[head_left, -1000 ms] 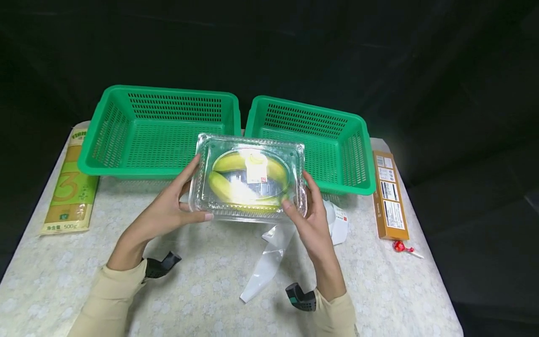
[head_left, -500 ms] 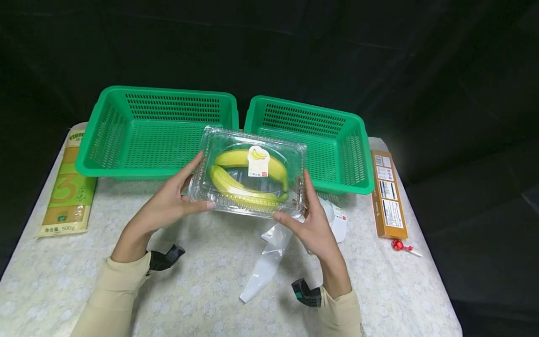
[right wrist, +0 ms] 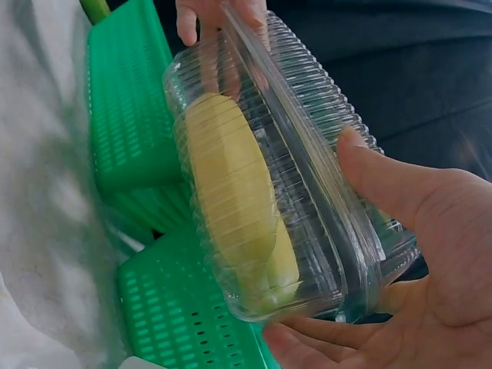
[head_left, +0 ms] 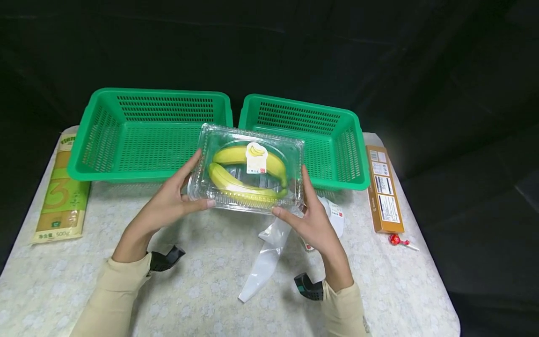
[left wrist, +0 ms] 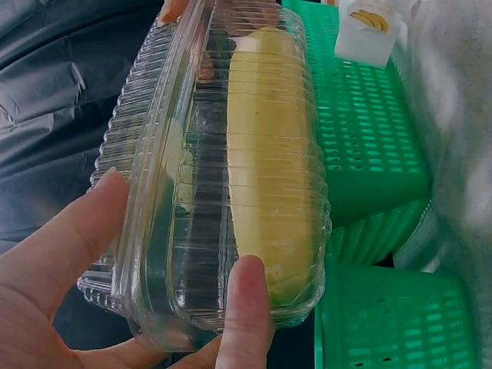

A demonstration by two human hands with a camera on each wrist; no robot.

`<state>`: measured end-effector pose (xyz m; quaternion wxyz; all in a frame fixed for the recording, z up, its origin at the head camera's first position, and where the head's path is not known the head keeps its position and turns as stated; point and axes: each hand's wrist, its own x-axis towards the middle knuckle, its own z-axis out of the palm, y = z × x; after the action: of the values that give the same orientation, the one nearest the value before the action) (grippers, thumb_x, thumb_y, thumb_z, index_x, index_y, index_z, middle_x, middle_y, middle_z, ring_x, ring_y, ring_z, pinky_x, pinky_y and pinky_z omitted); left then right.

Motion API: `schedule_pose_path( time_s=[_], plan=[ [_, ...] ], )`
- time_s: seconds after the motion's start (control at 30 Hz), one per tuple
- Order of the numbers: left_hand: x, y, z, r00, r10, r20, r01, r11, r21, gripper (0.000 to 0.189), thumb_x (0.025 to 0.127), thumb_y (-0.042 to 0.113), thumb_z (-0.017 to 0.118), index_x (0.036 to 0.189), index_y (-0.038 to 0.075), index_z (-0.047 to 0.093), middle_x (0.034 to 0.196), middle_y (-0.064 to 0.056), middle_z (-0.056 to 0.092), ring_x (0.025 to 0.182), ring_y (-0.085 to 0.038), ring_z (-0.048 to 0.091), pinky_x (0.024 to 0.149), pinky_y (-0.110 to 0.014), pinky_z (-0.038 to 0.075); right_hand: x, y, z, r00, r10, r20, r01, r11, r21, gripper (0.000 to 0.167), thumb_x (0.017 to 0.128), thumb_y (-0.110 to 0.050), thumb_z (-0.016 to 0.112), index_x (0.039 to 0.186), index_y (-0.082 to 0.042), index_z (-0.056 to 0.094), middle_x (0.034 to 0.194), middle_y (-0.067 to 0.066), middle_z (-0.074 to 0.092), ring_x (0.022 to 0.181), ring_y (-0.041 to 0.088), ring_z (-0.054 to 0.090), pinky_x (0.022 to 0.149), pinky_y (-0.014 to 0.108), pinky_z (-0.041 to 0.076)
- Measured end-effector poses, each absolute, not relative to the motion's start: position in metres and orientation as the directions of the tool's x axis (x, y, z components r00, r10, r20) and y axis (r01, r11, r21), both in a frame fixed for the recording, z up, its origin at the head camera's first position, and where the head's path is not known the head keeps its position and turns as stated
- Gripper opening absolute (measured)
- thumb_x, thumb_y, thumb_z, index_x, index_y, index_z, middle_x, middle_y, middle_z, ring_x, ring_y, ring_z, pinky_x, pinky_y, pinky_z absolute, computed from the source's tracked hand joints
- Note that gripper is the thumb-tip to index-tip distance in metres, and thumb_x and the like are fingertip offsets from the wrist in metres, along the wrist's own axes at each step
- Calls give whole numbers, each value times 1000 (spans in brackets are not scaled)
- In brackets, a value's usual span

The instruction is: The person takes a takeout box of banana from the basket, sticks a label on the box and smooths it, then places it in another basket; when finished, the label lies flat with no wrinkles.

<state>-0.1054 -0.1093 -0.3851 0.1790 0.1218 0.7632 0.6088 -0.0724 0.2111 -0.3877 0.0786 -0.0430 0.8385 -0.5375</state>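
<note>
A clear plastic clamshell box (head_left: 198, 180) with two bananas (head_left: 236, 180) inside is held up over the table, its lid closed. On the lid is a white label (head_left: 256, 161) with a banana picture. My left hand (head_left: 168, 201) grips the box's left end, thumb along the near edge. At the other end my right hand (head_left: 313, 220) grips it, thumb on the near corner. Both wrist views show fingers (left wrist: 247, 307) and thumbs (right wrist: 384, 177) around the box ends. Part of the fingers lies hidden behind the box in the head view.
Two green baskets (head_left: 147, 177) (head_left: 303, 105) stand side by side behind the box. A noodle-like 500 g packet (head_left: 61, 196) lies at left. An orange-brown box (head_left: 385, 192) and a red lollipop (head_left: 396, 240) lie at right. A clear plastic strip (head_left: 263, 269) and white label pieces (head_left: 336, 217) lie near my right hand.
The box has tilted and shifted slightly up and away, so glare left the lid and the label and bananas show clearly. Both hands keep their grip; my right thumb slid left along the near edge.
</note>
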Motion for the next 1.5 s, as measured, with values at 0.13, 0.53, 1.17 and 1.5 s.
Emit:
schedule_pose_path(
  time_s=[0.13, 0.53, 1.17, 1.5],
  plan=[
    [-108, -108, -384, -908, 400, -125, -27, 241, 970, 105, 88, 17, 79, 157, 49, 7, 169, 14, 1, 158, -22, 0, 65, -26, 54, -75, 213, -387, -983, -159, -94, 13, 446, -895, 110, 89, -30, 78, 157, -46, -6, 169, -14, -6, 158, 24, 1, 124, 59, 19],
    [-119, -102, -385, -905, 407, -124, -30, 229, 973, 105, 88, 17, 79, 159, 45, 6, 170, 12, 5, 159, -22, 3, 71, -27, 55, -80, 219, -390, -985, -157, -75, 2, 420, -907, 103, 93, -28, 73, 159, -44, -4, 170, -9, -5, 158, 26, 6, 122, 61, 22],
    [-131, -91, -380, -891, 423, -165, -68, 235, 970, 103, 89, 23, 78, 159, 43, 5, 170, 12, 5, 159, -29, 7, 110, -55, 44, -87, 226, -392, -991, -108, -83, 34, 395, -918, 94, 97, -23, 67, 161, -38, 0, 171, 0, 5, 158, 29, 12, 122, 63, 21],
    [-138, -87, -381, -883, 433, -181, -71, 257, 964, 103, 89, 27, 78, 160, 42, 5, 170, 9, 8, 159, -25, 12, 120, -62, 28, -89, 226, -393, -994, -83, -64, 27, 390, -921, 90, 100, -20, 63, 163, -31, -1, 171, 9, 10, 158, 31, 15, 121, 62, 23]
  ],
)
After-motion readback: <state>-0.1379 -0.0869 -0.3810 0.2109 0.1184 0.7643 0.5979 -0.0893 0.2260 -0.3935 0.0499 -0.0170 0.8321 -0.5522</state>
